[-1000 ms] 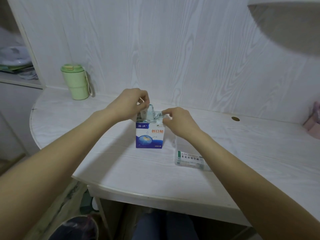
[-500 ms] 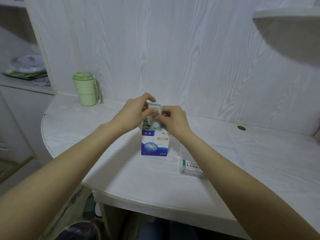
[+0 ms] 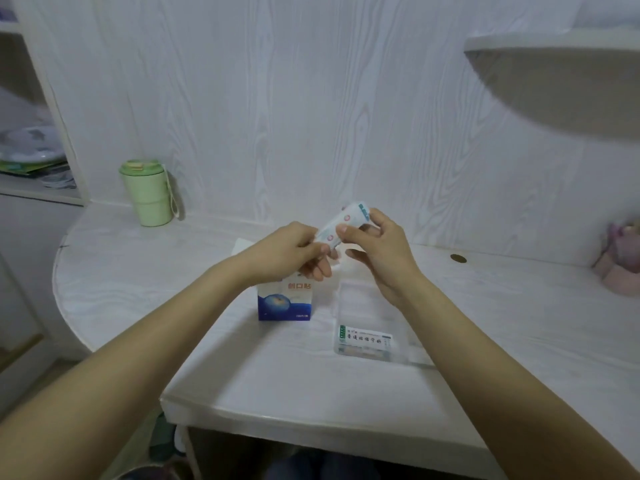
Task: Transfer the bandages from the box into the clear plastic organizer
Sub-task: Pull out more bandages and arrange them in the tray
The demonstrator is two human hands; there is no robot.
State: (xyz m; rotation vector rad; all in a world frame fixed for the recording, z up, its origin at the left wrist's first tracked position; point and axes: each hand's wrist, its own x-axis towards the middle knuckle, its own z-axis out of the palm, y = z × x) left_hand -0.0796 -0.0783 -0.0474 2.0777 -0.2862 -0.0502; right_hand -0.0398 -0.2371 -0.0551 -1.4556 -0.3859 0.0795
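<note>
You are now holding the bandages (image 3: 341, 225) lifted clear of the box (image 3: 285, 303), pinched by left hand (image 3: 294, 252) and right hand (image 3: 379, 249). The organizer (image 3: 367, 341) is waiting just beside.

You were in a home — a bedroom or study corner, by the look of it. You sat at a built-in desk (image 3: 242, 386) with a rounded edge, its white wood-grain finish matching the wall panel (image 3: 277, 98) behind it. A curved shelf (image 3: 554, 46) jutted from that panel at upper right, and open cubbies (image 3: 31, 161) on the left held a plate and some papers. A green lidded cup (image 3: 147, 192) with a strap stood at the back of the desk — a personal thing. A cable hole (image 3: 458, 259) pierced the desktop, and something soft and pink (image 3: 620, 268) lay at the far right.
</note>
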